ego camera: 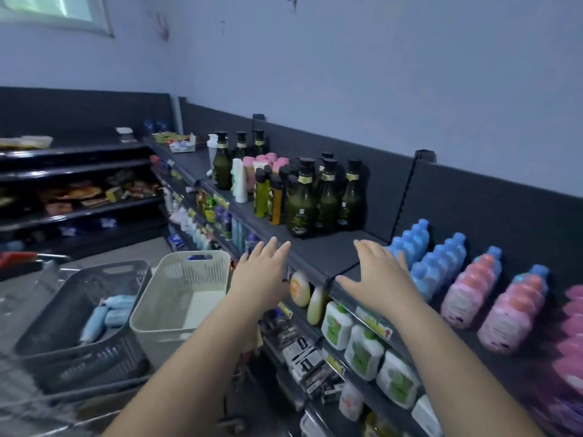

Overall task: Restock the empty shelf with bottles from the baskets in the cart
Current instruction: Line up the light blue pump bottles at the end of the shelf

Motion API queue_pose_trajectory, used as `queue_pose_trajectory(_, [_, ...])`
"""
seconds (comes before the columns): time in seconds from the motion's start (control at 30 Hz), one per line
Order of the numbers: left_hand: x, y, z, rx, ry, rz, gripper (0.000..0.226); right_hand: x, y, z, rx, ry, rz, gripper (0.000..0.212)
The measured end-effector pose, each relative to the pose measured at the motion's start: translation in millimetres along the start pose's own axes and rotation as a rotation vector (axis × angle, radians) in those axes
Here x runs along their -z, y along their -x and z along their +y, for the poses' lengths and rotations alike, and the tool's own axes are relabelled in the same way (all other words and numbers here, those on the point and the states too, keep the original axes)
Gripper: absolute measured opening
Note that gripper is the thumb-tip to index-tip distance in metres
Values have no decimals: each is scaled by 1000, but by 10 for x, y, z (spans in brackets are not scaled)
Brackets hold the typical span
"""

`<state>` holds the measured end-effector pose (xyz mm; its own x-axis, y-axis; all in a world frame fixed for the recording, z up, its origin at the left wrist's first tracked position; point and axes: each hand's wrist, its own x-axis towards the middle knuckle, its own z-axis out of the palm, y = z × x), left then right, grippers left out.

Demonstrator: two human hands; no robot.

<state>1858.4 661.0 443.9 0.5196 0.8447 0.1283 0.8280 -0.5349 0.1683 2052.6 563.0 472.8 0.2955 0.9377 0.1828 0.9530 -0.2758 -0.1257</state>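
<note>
Left hand (pixel 264 272) and right hand (pixel 378 274) hover spread (nothing gripped) over the shelf (pixel 328 257); bottles (pixel 105 313) lie flat in the grey basket (pixel 116 269), lower left, nearest the left hand

Dim, bluish light — blurred edges

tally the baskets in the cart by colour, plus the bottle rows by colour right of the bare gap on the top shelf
dark grey plastic basket: 1
cream plastic basket: 1
rows of light blue plastic bottles: 2
rows of pink plastic bottles: 2
total: 2 baskets, 4 rows; pink blur at right edge not counted
</note>
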Motion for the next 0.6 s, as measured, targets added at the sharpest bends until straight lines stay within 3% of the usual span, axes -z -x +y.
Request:
queue_pose_trajectory(0.43, [130,471,-2048,447,-41,39,81,-743,-1026,-2213,494,-131,-129,69])
queue_pose_trajectory(0.6, [174,601,-2717,621,-41,54,81,-1037,-1432,-2914,647,-153,-144,72])
